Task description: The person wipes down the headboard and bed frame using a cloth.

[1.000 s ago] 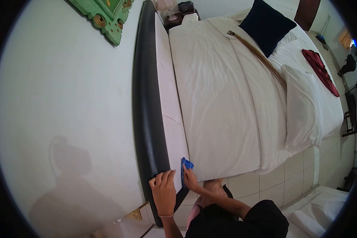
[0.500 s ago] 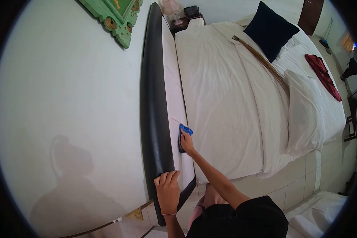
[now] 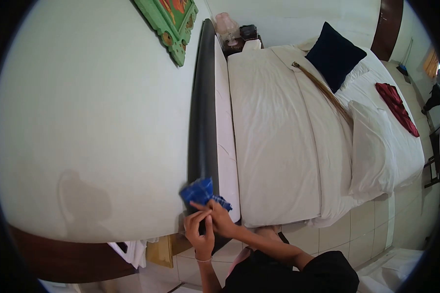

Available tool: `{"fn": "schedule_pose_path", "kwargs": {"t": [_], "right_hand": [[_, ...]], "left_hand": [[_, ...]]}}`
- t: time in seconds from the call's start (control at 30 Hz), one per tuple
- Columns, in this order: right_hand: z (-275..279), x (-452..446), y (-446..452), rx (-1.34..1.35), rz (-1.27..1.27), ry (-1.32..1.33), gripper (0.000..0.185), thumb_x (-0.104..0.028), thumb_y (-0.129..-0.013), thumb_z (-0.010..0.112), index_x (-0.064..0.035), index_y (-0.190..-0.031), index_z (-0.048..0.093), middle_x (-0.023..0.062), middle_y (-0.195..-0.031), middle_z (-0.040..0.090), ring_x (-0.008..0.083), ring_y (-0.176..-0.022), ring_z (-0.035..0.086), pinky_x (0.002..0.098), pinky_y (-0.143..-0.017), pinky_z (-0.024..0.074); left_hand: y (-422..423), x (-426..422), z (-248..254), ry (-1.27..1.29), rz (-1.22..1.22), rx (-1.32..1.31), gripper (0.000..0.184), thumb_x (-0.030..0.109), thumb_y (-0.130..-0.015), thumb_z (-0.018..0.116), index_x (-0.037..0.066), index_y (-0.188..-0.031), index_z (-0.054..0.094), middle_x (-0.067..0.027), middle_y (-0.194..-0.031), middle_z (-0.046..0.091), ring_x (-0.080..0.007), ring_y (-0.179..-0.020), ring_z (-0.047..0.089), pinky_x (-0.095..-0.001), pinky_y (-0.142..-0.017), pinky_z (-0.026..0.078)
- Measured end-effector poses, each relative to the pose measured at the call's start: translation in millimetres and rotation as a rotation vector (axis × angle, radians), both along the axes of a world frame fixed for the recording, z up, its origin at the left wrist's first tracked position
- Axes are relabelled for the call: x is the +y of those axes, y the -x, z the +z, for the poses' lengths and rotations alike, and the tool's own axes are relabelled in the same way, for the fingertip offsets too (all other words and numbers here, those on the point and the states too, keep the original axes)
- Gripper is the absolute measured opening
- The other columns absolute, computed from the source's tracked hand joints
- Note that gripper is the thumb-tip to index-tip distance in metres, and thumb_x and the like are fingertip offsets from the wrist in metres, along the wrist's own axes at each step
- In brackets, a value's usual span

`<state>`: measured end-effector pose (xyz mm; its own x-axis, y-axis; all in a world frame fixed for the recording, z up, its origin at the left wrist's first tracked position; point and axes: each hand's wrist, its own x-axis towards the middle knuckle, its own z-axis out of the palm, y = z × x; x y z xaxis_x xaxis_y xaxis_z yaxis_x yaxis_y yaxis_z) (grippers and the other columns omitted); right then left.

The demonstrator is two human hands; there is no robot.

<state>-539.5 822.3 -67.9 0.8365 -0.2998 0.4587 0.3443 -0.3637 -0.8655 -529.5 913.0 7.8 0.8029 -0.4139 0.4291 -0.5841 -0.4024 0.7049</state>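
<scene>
A blue checked cloth (image 3: 199, 191) is bunched in my right hand (image 3: 221, 219), with its loose part fanned out above the fingers, in front of the black headboard (image 3: 203, 122). My left hand (image 3: 199, 232), with a thin band at the wrist, meets the right one just below the cloth. Its fingers are bent together against the right hand's fingers, and what they pinch, if anything, is hidden. The pale inner panel (image 3: 225, 141) of the headboard runs beside the mattress.
Right of my hands lies the bed (image 3: 274, 146) with a cream sheet, a dark blue cushion (image 3: 335, 56), a stick broom (image 3: 322, 88), a white pillow (image 3: 371, 151) and a dark red cloth (image 3: 397, 107). A green picture frame (image 3: 173, 41) hangs on the wall. A lamp (image 3: 226, 27) stands beyond.
My right hand has lifted the cloth off the headboard's pale panel and brought it toward the left hand. My left hand has let go of the headboard's black edge. The view has shifted.
</scene>
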Motion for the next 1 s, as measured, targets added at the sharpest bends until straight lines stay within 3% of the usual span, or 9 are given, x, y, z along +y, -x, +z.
{"fn": "schedule_pose_path", "kwargs": {"t": [0.13, 0.23, 0.3, 0.33, 0.43, 0.57, 0.73, 0.87, 1.0], "right_hand": [[-18.7, 23.0, 32.3, -0.106, 0.044, 0.14, 0.037, -0.009, -0.086, 0.06, 0.0003, -0.121, 0.059, 0.0168, -0.096, 0.05, 0.0344, -0.081, 0.052, 0.0387, -0.07, 0.0434], [-19.4, 12.8, 29.2, -0.109, 0.094, 0.093, 0.036, -0.005, -0.079, 0.06, 0.0022, -0.115, 0.058, 0.023, -0.109, 0.051, 0.0392, -0.091, 0.051, 0.043, -0.078, 0.0418], [-17.6, -10.7, 15.0, -0.052, 0.081, 0.122, 0.038, -0.004, -0.079, 0.06, 0.0009, -0.117, 0.058, 0.023, -0.11, 0.05, 0.0389, -0.094, 0.05, 0.0432, -0.081, 0.0411], [-13.6, -18.2, 10.9, 0.007, 0.061, 0.144, 0.04, -0.003, -0.079, 0.059, -0.0004, -0.119, 0.058, 0.0231, -0.112, 0.05, 0.0386, -0.097, 0.048, 0.0435, -0.085, 0.0404], [0.5, -24.5, 6.5, 0.011, 0.024, 0.191, 0.045, -0.001, -0.078, 0.059, -0.0035, -0.123, 0.058, 0.0216, -0.109, 0.048, 0.0373, -0.1, 0.045, 0.0434, -0.089, 0.0384], [1.5, -16.1, 19.9, 0.008, 0.085, 0.157, 0.049, 0.002, -0.076, 0.06, -0.0047, -0.125, 0.058, 0.0196, -0.106, 0.046, 0.0363, -0.099, 0.044, 0.0431, -0.09, 0.0379], [-5.7, 3.7, 49.6, 0.002, 0.178, 0.12, 0.043, 0.006, -0.074, 0.061, -0.0064, -0.114, 0.065, 0.0164, -0.104, 0.045, 0.0337, -0.1, 0.043, 0.0409, -0.09, 0.0373], [4.3, 10.3, 71.1, 0.005, 0.246, 0.072, 0.038, 0.006, -0.073, 0.062, -0.0071, -0.107, 0.068, 0.0149, -0.103, 0.045, 0.0324, -0.1, 0.043, 0.0401, -0.089, 0.0374], [3.4, 16.4, 80.4, -0.039, 0.258, 0.09, 0.034, 0.005, -0.071, 0.062, -0.0072, -0.102, 0.069, 0.0144, -0.104, 0.047, 0.0319, -0.101, 0.044, 0.0399, -0.09, 0.0382]], "left_hand": [[16.9, 17.9, 1.9, -0.099, 0.124, -0.061, 0.013, 0.012, -0.092, 0.063, 0.005, -0.097, 0.072, -0.0099, -0.11, 0.061, -0.0265, -0.103, 0.054, -0.0409, -0.094, 0.042], [19.0, 20.3, 1.0, -0.25, 0.064, -0.105, 0.023, 0.02, -0.096, 0.057, 0.009, -0.113, 0.069, -0.0088, -0.124, 0.059, -0.027, -0.117, 0.05, -0.0417, -0.102, 0.034], [11.2, 12.8, 5.5, -0.505, -0.029, -0.142, 0.042, 0.033, -0.101, 0.047, 0.011, -0.137, 0.054, -0.0104, -0.144, 0.046, -0.0287, -0.132, 0.042, -0.0433, -0.109, 0.027], [8.4, 11.6, 5.6, -0.505, -0.024, -0.142, 0.042, 0.033, -0.101, 0.047, 0.011, -0.137, 0.054, -0.0104, -0.144, 0.046, -0.0287, -0.132, 0.042, -0.0433, -0.109, 0.027], [1.4, 13.3, -3.5, -0.588, -0.045, -0.12, 0.062, 0.042, -0.102, 0.041, 0.009, -0.153, 0.028, -0.0096, -0.156, 0.031, -0.0266, -0.141, 0.032, -0.0454, -0.115, 0.02], [15.8, 21.5, 5.8, -0.576, -0.034, -0.05, 0.06, 0.041, -0.101, 0.044, 0.008, -0.15, 0.033, -0.0105, -0.154, 0.035, -0.0278, -0.14, 0.033, -0.0452, -0.115, 0.021], [48.2, 47.6, 15.2, -0.598, 0.034, -0.043, 0.05, 0.035, -0.099, 0.052, 0.009, -0.14, 0.047, -0.0117, -0.134, 0.049, -0.0292, -0.127, 0.043, -0.0435, -0.11, 0.027], [71.0, 62.5, 28.0, -0.616, 0.02, 0.029, 0.047, 0.033, -0.098, 0.054, 0.01, -0.138, 0.05, -0.0116, -0.129, 0.05, -0.0301, -0.122, 0.046, -0.0452, -0.107, 0.03], [86.7, 73.2, 36.9, -0.615, 0.025, 0.099, 0.039, 0.028, -0.097, 0.056, 0.007, -0.13, 0.056, -0.0123, -0.121, 0.055, -0.031, -0.109, 0.054, -0.0429, -0.095, 0.041]]}}
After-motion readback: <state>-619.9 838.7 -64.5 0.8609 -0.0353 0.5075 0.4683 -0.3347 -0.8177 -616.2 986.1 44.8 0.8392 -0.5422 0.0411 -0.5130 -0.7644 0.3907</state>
